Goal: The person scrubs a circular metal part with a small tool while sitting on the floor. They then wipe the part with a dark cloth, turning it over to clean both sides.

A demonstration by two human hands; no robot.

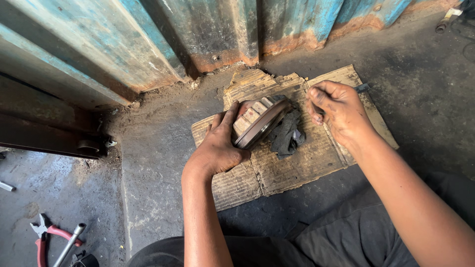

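Observation:
My left hand (217,143) grips a round, ribbed metal part (257,120) and holds it tilted on edge over a torn sheet of cardboard (292,168). A dark rag (287,136) lies bunched against the part's right side. My right hand (336,109) is closed in a fist just right of the part, around a thin tool whose dark tip (362,88) sticks out past the knuckles. Grime covers both hands.
A rusty blue corrugated metal wall (198,34) stands right behind the cardboard. Red-handled pliers (44,237) and a metal rod (69,244) lie on the concrete floor at lower left. A dark metal beam (49,133) runs along the left. My dark trousers (346,237) fill the bottom.

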